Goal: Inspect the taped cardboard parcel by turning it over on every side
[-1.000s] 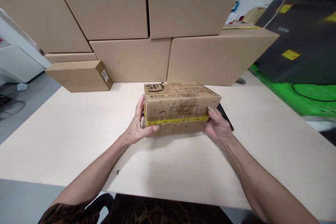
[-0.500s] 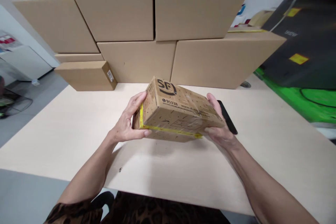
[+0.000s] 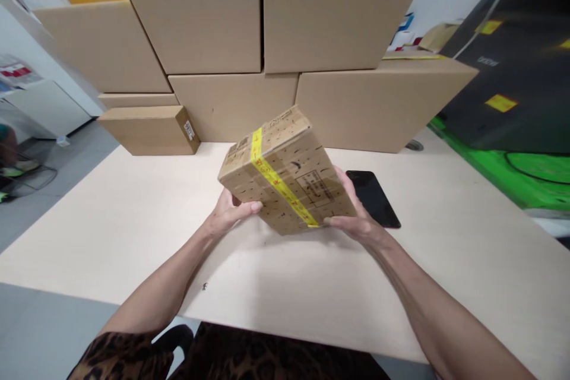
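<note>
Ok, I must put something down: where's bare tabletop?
Bare tabletop lies left of the left hand, in front of the small carton, and right of the phone and right hand. Crowded: the back, with stacked cartons, and the centre, where both hands hold the taped box.

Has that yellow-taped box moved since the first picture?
Yes. The box has tilted: a corner has swung up in view and overlaps the stacked boxes behind, whereas its top edge was about level with their base.
</note>
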Demonstrator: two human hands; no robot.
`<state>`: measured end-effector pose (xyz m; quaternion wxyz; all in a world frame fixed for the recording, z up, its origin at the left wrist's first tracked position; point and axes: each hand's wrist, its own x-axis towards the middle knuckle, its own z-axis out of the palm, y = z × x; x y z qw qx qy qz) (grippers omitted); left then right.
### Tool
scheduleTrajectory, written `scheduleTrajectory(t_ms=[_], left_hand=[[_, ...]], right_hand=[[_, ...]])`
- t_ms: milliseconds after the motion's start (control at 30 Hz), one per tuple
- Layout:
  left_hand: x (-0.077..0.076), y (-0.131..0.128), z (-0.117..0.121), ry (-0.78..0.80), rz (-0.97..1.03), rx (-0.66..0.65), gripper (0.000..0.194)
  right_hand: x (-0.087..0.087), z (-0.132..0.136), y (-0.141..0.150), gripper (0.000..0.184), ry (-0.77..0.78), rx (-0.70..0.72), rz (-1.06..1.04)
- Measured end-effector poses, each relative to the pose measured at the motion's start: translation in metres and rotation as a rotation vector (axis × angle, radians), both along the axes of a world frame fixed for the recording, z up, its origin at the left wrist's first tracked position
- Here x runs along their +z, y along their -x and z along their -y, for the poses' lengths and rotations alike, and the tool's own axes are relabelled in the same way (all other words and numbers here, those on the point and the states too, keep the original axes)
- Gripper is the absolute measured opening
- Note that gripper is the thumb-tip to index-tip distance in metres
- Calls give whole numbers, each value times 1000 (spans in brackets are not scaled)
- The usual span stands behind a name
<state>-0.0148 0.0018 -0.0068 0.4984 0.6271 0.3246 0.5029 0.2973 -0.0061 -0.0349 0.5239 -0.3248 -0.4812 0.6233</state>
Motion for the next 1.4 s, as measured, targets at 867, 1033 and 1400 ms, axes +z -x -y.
scheduleTrajectory(t_ms=[867, 1033, 1400], left_hand=[[18, 30, -2, -856, -639, 198, 131], [21, 29, -6, -938, -721, 295, 132], [14, 3, 14, -1135, -765, 213, 106]], right_hand=[[8, 19, -11, 127, -506, -153, 444], [19, 15, -2, 137, -895, -341, 671], [11, 19, -8, 115, -1116, -398, 785]])
